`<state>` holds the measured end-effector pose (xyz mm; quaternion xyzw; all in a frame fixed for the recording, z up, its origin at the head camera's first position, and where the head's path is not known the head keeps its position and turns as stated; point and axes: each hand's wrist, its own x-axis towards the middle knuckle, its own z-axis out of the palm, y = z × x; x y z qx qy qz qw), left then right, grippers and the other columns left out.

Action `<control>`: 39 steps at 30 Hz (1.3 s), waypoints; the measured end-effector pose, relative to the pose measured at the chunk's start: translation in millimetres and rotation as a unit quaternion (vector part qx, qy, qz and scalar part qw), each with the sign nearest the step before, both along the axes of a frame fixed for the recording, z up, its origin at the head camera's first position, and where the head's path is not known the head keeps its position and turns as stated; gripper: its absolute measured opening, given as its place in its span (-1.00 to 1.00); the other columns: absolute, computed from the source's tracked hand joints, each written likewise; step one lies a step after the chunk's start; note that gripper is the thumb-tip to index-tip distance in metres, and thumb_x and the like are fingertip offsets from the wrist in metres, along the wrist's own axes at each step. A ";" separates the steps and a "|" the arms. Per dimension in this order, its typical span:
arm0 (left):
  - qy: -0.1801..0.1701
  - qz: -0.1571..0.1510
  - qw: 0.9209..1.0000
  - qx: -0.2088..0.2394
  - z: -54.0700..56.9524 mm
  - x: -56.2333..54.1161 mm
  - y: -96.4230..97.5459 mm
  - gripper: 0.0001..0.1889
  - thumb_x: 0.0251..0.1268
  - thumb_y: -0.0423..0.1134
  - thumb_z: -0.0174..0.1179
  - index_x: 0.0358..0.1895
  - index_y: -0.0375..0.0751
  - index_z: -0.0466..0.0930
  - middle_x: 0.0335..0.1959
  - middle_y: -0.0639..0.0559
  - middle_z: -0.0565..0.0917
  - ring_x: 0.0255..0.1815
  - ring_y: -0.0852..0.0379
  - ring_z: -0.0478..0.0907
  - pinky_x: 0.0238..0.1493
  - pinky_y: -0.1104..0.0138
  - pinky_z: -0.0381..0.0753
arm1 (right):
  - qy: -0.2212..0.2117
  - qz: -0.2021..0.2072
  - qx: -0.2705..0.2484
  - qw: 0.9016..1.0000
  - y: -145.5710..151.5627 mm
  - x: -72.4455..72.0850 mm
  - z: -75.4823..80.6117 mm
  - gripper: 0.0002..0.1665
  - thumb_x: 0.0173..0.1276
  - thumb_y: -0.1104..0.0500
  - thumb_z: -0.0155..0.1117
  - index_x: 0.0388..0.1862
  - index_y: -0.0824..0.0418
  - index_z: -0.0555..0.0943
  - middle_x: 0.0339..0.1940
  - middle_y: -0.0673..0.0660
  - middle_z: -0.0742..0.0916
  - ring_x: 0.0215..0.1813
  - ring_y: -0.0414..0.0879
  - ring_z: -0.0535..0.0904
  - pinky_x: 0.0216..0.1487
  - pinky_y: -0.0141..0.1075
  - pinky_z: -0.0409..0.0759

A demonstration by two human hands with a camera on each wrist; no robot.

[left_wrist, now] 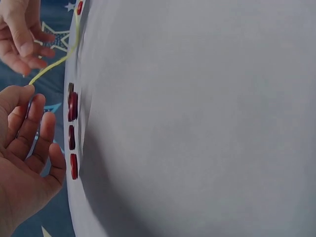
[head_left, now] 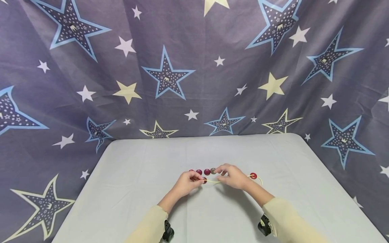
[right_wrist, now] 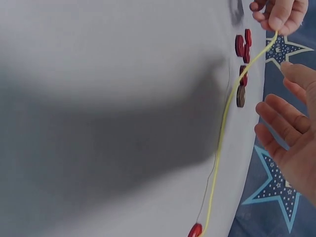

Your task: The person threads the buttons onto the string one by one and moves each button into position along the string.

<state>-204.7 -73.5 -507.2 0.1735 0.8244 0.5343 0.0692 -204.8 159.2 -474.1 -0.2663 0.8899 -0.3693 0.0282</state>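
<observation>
My left hand (head_left: 189, 182) pinches the end of a thin yellow cord (left_wrist: 51, 66) between thumb and index finger, its other fingers loosely bent. Beside it, my right hand (head_left: 233, 176) hovers with thumb and fingers spread apart, holding nothing. From the left fingertips the cord runs rightward past the right hand to a bright red disc (head_left: 253, 176) on the table, where it curves round. Close by the left fingertips lies a dark red disc (right_wrist: 239, 45). Behind it, more red discs (head_left: 207, 172) and a brownish disc (head_left: 213, 171) form a short row.
The discs lie on a table with a pale grey cover (head_left: 146, 202). A dark star-patterned cloth (head_left: 200, 84) hangs behind and at both sides of it. Black wrist devices (head_left: 264, 225) sit at both cream sleeves (head_left: 288, 216).
</observation>
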 end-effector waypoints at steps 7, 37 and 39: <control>0.004 -0.012 1.000 0.003 2.7 0.0 3.7 -0.88 0.11 -0.28 0.31 -0.40 -0.29 0.63 -0.46 -0.07 0.65 -0.50 0.27 0.48 -0.43 0.49 0.49 | -0.019 0.017 -0.033 0.999 -11.1 2.9 2.1 -0.72 0.25 0.17 0.28 -0.13 0.32 0.62 -0.05 0.20 0.69 -0.15 0.06 0.62 -0.08 -0.04 0.57; 0.034 -0.021 0.999 -0.006 22.4 11.9 12.2 -0.93 0.15 -0.40 0.24 -0.36 -0.39 0.62 -0.40 -0.21 0.66 -0.39 0.14 0.50 -0.37 0.47 0.48 | -0.038 0.029 -0.045 0.998 -27.3 4.2 -11.8 -0.84 0.23 0.21 0.28 -0.20 0.20 0.65 -0.37 0.01 0.67 -0.27 -0.26 0.52 -0.13 -0.23 0.58; 0.033 -0.027 0.999 -0.006 32.6 16.6 11.8 -0.92 0.16 -0.42 0.22 -0.36 -0.42 0.61 -0.40 -0.24 0.65 -0.39 0.12 0.51 -0.36 0.47 0.48 | -0.045 0.026 -0.044 0.998 -27.9 4.4 -11.5 -0.83 0.24 0.19 0.28 -0.20 0.19 0.64 -0.40 0.00 0.67 -0.29 -0.28 0.52 -0.16 -0.29 0.57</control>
